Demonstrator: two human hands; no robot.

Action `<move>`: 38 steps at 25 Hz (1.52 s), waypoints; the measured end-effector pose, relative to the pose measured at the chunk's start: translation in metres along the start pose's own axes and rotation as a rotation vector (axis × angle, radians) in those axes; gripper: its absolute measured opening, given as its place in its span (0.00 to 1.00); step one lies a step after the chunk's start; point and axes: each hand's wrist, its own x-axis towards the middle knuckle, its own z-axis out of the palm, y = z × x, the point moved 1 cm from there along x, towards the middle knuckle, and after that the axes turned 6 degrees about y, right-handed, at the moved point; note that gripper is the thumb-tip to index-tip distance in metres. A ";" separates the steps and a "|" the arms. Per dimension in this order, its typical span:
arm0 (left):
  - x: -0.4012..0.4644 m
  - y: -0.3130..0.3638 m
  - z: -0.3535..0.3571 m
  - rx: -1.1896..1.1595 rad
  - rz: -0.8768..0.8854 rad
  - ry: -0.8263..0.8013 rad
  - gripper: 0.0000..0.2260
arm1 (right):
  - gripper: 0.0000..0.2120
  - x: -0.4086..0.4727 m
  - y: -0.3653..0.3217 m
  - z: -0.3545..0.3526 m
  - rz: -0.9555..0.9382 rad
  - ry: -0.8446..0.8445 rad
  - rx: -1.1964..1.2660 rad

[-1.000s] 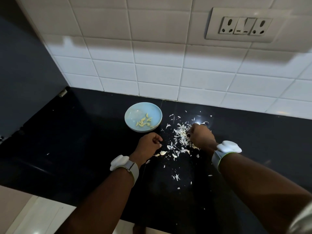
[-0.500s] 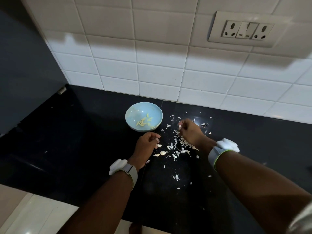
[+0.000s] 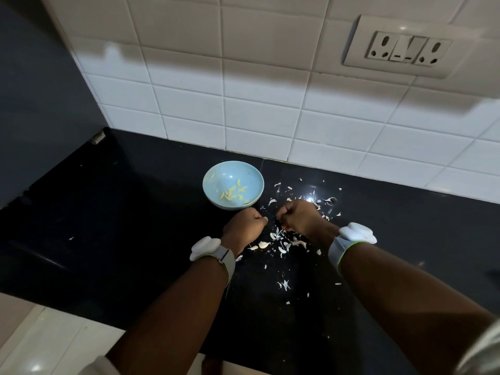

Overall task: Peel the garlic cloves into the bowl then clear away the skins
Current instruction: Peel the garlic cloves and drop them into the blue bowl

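A light blue bowl (image 3: 216, 182) stands on the black counter near the tiled wall and holds several peeled garlic cloves (image 3: 232, 194). My left hand (image 3: 244, 227) hovers just in front of the bowl with its fingers curled into a fist; nothing shows in it. My right hand (image 3: 300, 217) is close to its right, fingers curled inward round a small garlic clove, which the fingers mostly hide. Papery garlic skins (image 3: 281, 246) lie scattered under and around both hands, with a couple of pale cloves (image 3: 263, 244) among them.
The black counter (image 3: 121, 226) meets a white tiled wall (image 3: 257, 117) behind the bowl. A socket plate (image 3: 405, 48) sits high on the right. A dark wall closes the left side. More skin bits (image 3: 284, 285) lie nearer the counter's front edge.
My right hand has lifted off the skin pile and moved left toward my left hand. My left hand has barely moved. The view has tilted slightly.
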 end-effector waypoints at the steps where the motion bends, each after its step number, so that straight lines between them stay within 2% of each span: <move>1: 0.000 0.002 -0.001 0.060 0.002 -0.002 0.13 | 0.10 0.000 0.001 0.001 0.021 0.002 -0.002; 4: 0.002 0.008 -0.002 0.168 0.004 -0.001 0.13 | 0.17 0.004 0.005 0.005 0.105 -0.011 0.070; 8: 0.001 0.010 0.003 0.264 0.022 0.043 0.13 | 0.17 0.005 0.009 0.004 0.152 0.033 0.141; 10: 0.000 0.010 0.008 0.288 0.043 0.073 0.12 | 0.16 0.005 0.009 0.006 0.141 0.046 0.097; 15: 0.000 0.011 0.016 0.330 0.088 0.137 0.12 | 0.09 0.006 -0.003 0.004 0.014 0.035 -0.199; 21: -0.002 0.010 0.018 0.338 0.100 0.173 0.12 | 0.13 0.008 -0.005 0.004 -0.031 0.015 -0.314; 26: 0.000 0.011 0.019 0.301 0.051 0.127 0.12 | 0.08 0.007 0.010 0.013 -0.023 0.097 -0.228; 29: -0.001 0.010 0.013 0.240 0.040 0.138 0.11 | 0.08 0.003 0.006 0.009 -0.128 0.259 -0.137; 31: -0.003 0.012 0.014 0.145 0.113 0.168 0.10 | 0.07 0.000 -0.003 0.004 -0.143 0.340 0.030; 33: -0.002 0.021 0.018 -0.115 0.155 0.145 0.11 | 0.07 -0.001 -0.010 -0.001 -0.037 0.326 0.366; 35: -0.002 0.042 0.016 -0.428 0.112 0.162 0.12 | 0.08 -0.002 -0.012 -0.006 0.001 0.293 0.597; 38: -0.002 0.071 0.005 -0.734 -0.007 0.108 0.11 | 0.08 -0.011 -0.017 -0.015 -0.048 0.269 0.704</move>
